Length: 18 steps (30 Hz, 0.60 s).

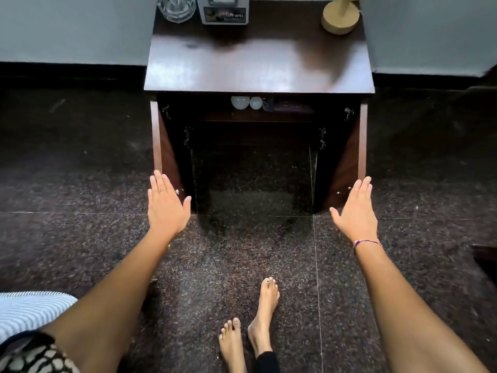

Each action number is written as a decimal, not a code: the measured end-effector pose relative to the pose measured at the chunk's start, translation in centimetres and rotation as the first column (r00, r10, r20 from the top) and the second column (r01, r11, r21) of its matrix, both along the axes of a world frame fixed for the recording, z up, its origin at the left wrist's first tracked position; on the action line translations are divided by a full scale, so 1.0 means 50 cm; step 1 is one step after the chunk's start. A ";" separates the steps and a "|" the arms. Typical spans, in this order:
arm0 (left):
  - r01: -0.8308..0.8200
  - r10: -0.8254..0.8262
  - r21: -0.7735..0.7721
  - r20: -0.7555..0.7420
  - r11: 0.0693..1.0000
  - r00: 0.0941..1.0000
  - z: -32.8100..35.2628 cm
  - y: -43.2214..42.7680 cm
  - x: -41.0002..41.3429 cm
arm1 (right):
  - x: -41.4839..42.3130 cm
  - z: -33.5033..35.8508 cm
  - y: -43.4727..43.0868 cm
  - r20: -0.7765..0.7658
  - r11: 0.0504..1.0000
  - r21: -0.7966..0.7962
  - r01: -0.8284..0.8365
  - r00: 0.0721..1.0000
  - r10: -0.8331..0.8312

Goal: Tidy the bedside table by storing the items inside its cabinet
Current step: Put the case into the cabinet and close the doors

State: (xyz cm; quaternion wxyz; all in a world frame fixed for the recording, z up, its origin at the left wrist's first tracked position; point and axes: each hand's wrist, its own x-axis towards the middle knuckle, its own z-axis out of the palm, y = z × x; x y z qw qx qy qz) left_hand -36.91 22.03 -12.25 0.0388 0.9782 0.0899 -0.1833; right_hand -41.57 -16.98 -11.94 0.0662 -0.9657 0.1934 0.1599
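Observation:
The dark wooden bedside table point(258, 65) stands against the wall with both cabinet doors swung wide open. My left hand point(166, 205) lies flat with straight fingers against the outer edge of the left door point(158, 141). My right hand point(356, 208) is flat at the outer edge of the right door point(361, 141). On the inner shelf sit two white round objects point(246, 102) and some dark items point(291, 106) beside them. Neither hand holds anything.
On the tabletop's back edge stand a glass ashtray point(176, 8), a grey holder with a label point(224, 12) and a lamp's round base point(340, 18). My bare feet point(250, 324) are on the speckled dark floor. A striped cloth point(29, 308) lies at lower left.

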 end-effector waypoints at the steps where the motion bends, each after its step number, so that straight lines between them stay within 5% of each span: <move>1: -0.006 0.006 -0.022 -0.004 1.000 1.000 0.003 -0.003 0.002 | 0.001 0.003 0.007 -0.001 1.000 0.008 0.007 1.000 -0.007; 6: -0.056 0.057 -0.171 -0.001 0.984 0.998 0.003 -0.026 0.013 | 0.001 -0.007 0.035 0.117 0.994 0.110 -0.001 0.993 -0.012; 13: -0.015 0.044 -0.240 0.112 0.971 0.993 0.003 -0.085 0.027 | 0.053 -0.013 0.075 0.297 0.949 0.278 0.147 0.927 -0.231; 16: -0.022 0.072 -0.196 0.254 0.980 0.964 -0.004 -0.107 0.044 | 0.075 -0.012 0.102 0.320 0.774 0.571 0.273 0.794 -0.517; 18: -0.160 0.239 -0.270 0.294 0.949 0.925 -0.006 -0.118 0.058 | 0.083 -0.013 0.113 0.263 0.629 0.709 0.318 0.709 -0.654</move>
